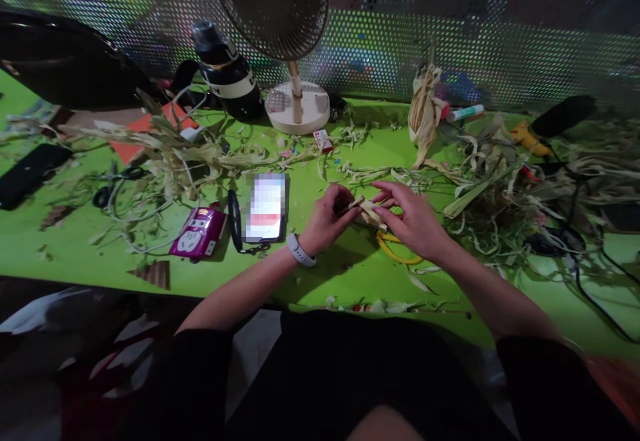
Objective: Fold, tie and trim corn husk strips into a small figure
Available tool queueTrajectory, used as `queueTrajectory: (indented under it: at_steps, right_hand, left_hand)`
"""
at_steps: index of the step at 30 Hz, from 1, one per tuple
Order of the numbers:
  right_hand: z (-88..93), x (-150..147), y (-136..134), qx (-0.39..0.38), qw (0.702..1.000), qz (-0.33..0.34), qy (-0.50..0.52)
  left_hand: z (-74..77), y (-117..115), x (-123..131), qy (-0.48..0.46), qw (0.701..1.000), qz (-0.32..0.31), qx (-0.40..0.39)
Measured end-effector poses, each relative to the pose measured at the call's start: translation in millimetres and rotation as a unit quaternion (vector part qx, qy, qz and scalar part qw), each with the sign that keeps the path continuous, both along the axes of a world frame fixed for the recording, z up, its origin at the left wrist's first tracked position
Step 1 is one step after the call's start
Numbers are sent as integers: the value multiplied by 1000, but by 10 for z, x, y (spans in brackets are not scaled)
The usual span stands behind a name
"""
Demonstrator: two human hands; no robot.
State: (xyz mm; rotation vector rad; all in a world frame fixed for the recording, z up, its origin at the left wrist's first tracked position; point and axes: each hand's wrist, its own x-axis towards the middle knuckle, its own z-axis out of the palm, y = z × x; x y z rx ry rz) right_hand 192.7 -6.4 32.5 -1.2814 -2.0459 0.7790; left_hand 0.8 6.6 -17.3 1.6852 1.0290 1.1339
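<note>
Right of the phone, in my head view, the fingers of my left hand pinch a dried husk strip, probably steadying it; those of my right hand meet it, gripping or merely touching, I can't tell in this dimness. Husk scraps litter the green table around the phone, with a fan and perforated screen beyond.

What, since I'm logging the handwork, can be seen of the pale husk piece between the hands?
The pale husk piece is straw-coloured and looks dry and papery, like corn husk, with narrow, folded-looking parts. It slants between the left hand and the right hand, whose fingers touch and partly cover it. A yellow loop shows just nearer the wearer. Whether the piece touches the green table cannot be told.
</note>
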Motion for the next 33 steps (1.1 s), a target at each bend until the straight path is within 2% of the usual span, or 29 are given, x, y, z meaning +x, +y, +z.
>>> queueTrajectory:
  at_steps: [6, 10, 14, 18, 20, 23, 28, 31, 33]
  right_hand:
    - [-108, -81, -40, 23, 998, -49, 27]
    - [-133, -100, -58, 15, 998, -33, 47]
    - [-58, -64, -47, 16, 998, -16, 56]
    - [57, 5, 2, 71, 997, -16, -24]
    - [80, 24, 23, 59, 997, -8, -49]
    - [39, 2, 25, 4, 1000, -11, -21]
    - [-33, -75, -10, -7, 999, -36, 15]
    - [42, -11, 53, 12, 999, -45, -6]
    - [90, 70, 143, -10, 998, -62, -3]
  left_hand:
    - [-19, -71, 58, 28, 998, -16, 55]
    - [-37, -44, 45, 16, 998, -17, 60]
    - [-14, 0, 7, -6, 999, 9, 44]
    - [9, 11, -5, -6, 999, 27, 37]
    - [11, -1, 0, -1, 999, 26, 31]
    - [6, -36, 18, 20, 999, 20, 32]
    - [0, -80, 35, 43, 998, -30, 42]
    - [22, -62, 9, 29, 997, -73, 22]
    - [46, -42, -10, 7, 994, -107, -12]
